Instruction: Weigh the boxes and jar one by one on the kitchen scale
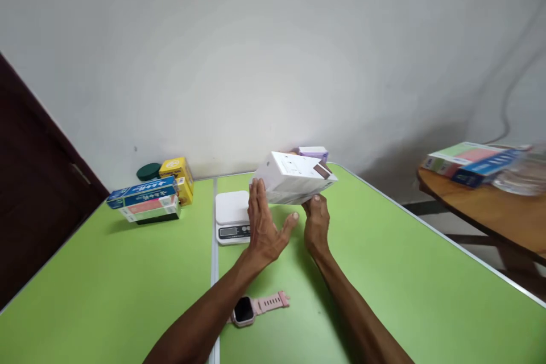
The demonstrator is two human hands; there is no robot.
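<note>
Clamping the grip of the right hand [318, 226] on the white box [294, 181], touching it with the left hand [266, 233], thumb apart, with the scale [232, 208] at eight o'clock!

Two slim, bare forearms [205, 307], slender-fingered left hand [265, 230], bare right hand [317, 226]
</note>
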